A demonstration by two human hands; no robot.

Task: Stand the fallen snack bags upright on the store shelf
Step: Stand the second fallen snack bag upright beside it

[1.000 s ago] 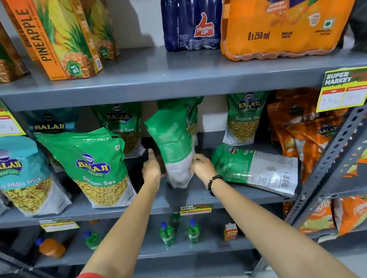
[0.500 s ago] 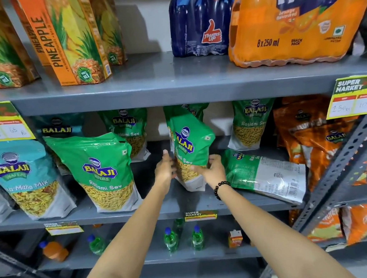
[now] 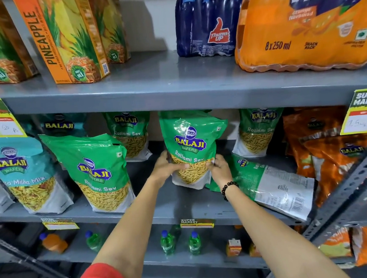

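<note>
A green Balaji Ratlami Sev bag (image 3: 191, 142) stands upright in the middle of the grey middle shelf (image 3: 183, 206), its front facing me. My left hand (image 3: 166, 168) grips its lower left side and my right hand (image 3: 219, 169) grips its lower right side. Just to the right, another green bag (image 3: 272, 184) lies flat on its front with the barcode side up, reaching the shelf's front edge. Further green bags stand upright: one at the front left (image 3: 98, 171) and two at the back (image 3: 130, 134) (image 3: 258, 131).
Teal Balaji mix bags (image 3: 22, 171) stand at the left, orange bags (image 3: 331, 150) lean at the right. Pineapple juice cartons (image 3: 62, 38) and soda packs (image 3: 304, 21) fill the shelf above. Small bottles (image 3: 194, 242) stand below. A slanted metal upright (image 3: 355, 187) crosses the right.
The held bag was turned from back-facing to front-facing and set upright on the shelf. Both hands shifted to its lower sides. The camera moved closer.
</note>
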